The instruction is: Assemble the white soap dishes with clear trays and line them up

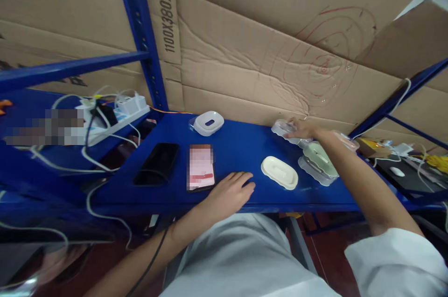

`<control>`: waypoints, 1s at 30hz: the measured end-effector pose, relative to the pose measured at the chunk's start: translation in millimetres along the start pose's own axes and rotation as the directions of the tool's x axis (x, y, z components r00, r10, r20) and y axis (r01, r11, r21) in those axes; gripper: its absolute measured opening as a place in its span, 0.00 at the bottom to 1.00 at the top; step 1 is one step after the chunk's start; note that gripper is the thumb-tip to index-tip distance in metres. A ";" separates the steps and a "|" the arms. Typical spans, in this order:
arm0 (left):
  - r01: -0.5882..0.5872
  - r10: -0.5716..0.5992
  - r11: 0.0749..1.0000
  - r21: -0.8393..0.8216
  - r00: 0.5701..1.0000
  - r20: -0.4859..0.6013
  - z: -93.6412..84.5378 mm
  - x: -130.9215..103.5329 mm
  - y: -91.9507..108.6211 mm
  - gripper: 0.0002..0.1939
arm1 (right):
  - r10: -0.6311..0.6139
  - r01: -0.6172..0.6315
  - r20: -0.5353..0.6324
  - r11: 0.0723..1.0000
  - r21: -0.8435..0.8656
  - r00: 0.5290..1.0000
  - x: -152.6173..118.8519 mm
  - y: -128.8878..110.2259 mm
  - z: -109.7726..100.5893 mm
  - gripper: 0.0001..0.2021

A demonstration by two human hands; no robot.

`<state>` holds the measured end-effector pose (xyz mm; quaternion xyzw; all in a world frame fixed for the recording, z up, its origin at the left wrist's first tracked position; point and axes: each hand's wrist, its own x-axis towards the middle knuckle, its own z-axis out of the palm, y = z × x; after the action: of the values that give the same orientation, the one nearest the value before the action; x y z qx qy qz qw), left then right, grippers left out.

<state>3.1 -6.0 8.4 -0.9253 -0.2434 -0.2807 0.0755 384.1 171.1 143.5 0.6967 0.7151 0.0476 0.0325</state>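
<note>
On the blue shelf, my left hand (pixel 234 193) rests palm down with its fingers spread, holding nothing. Just left of it lies a lit phone (pixel 201 166). My right hand (pixel 301 128) reaches to the back of the shelf, its fingers bent over a clear plastic tray (pixel 284 129); whether they grip it is hard to see. A cream oval dish (pixel 279 172) lies between my hands. Partly behind my right forearm is a pale green dish (pixel 320 159) in a clear tray. A white oval piece with a slot (pixel 209 123) sits at the back left.
A dark phone (pixel 157 164) lies left of the lit one. Power strips (pixel 121 122) and white cables crowd the left side. A cardboard wall (pixel 224 54) rises behind the blue shelf (pixel 238 141). Blue posts stand at both sides, with a white mouse (pixel 397 172) at the right.
</note>
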 end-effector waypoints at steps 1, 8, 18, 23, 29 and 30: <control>0.002 -0.002 1.000 -0.004 1.000 -0.001 0.6 0.0 -0.2 0.09 | 0.004 -0.004 0.049 1.000 -0.005 0.999 0.9 -7.9 1.1 0.44; 0.006 -0.006 1.000 -0.015 1.000 0.008 1.3 0.6 -0.4 0.08 | 0.078 -0.069 0.194 0.996 -0.051 0.978 -8.5 -39.4 13.2 0.49; 0.036 -0.036 0.999 -0.013 0.999 0.023 -0.6 0.8 1.5 0.11 | -0.274 0.248 0.183 0.957 0.153 0.944 -97.0 -67.2 14.3 0.32; 0.045 -0.045 0.999 -0.021 0.999 0.015 -3.5 4.2 2.3 0.18 | -0.575 0.523 0.145 0.804 0.284 0.805 -124.9 -109.0 36.1 0.27; 0.039 -0.038 0.997 -0.065 0.999 0.012 -0.3 4.2 -0.9 0.19 | -0.581 0.610 -0.210 0.785 0.113 0.786 -32.8 -175.7 24.4 0.26; 0.042 -0.042 0.996 -0.073 0.999 0.011 0.5 3.6 -1.1 0.18 | -0.572 0.601 -0.234 0.796 0.074 0.786 -14.5 -190.3 23.8 0.27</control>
<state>5.4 -3.4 10.0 -0.9235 -0.2527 -0.2865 0.0344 198.2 152.4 98.0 0.4317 0.8972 0.0530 -0.0765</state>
